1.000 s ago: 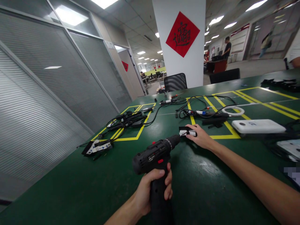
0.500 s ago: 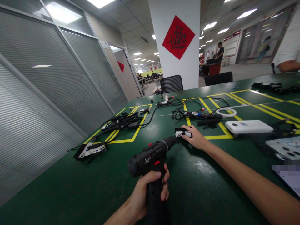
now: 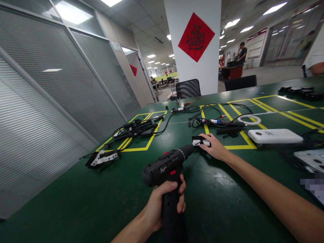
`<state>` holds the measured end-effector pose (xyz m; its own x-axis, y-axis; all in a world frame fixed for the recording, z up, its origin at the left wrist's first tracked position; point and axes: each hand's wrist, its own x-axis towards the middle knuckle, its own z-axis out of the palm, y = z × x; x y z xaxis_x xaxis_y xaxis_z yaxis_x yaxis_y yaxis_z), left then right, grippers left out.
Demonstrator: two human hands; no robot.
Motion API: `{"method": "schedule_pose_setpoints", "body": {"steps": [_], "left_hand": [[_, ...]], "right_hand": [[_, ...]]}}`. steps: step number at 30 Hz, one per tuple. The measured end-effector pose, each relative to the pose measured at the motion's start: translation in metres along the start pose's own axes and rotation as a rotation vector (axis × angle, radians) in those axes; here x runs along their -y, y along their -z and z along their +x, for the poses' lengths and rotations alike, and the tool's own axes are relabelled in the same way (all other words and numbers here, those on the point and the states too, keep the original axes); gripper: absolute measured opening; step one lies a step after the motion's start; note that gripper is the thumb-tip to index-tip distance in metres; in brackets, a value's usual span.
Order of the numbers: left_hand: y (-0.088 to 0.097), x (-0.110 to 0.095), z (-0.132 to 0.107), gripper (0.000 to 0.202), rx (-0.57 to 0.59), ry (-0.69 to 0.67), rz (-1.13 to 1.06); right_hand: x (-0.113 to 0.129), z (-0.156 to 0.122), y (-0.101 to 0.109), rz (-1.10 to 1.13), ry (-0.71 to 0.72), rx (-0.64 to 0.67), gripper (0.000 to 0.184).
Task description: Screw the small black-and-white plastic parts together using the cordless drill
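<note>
Left hand (image 3: 153,206): comes in low from the near side of the table (image 3: 88,209), wrist angled toward the far edge, thumb uppermost. Right hand (image 3: 214,146): forearm stretched in from the near right, palm low over the table's middle.

Fingers: left wrapped closed round the handle of a black drill (image 3: 164,167), whose chuck points toward the right hand. Right pinched on a small black-and-white block (image 3: 196,143), which sits just beyond the drill's nose, mid-table. Contact between drill and block cannot be told.

Table, green, left to right: black-and-white piece (image 3: 105,158) by the left edge; tangle of black cables (image 3: 139,130) over yellow tape (image 3: 135,149), toward the far left corner; white ring (image 3: 249,119) right of middle; white case (image 3: 274,136) farther right; row of black parts (image 3: 301,93) near the far edge.

Room, left to right: partition with blinds (image 3: 37,84); mesh chair (image 3: 188,89) at the far edge; pillar (image 3: 174,23) bearing a red paper diamond (image 3: 196,37); standing person (image 3: 242,55) in the background.
</note>
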<state>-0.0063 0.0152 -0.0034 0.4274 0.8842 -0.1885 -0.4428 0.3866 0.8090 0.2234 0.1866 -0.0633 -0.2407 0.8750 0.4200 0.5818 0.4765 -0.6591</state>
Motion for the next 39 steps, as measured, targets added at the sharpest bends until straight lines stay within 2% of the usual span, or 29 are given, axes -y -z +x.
{"method": "schedule_pose_setpoints", "body": {"steps": [39], "left_hand": [[-0.0044,-0.0003,-0.0005,0.020,-0.040,-0.007,0.037]], "right_hand": [[0.0023,-0.0006,0.0012,0.003,0.006,-0.007,0.046]]}}
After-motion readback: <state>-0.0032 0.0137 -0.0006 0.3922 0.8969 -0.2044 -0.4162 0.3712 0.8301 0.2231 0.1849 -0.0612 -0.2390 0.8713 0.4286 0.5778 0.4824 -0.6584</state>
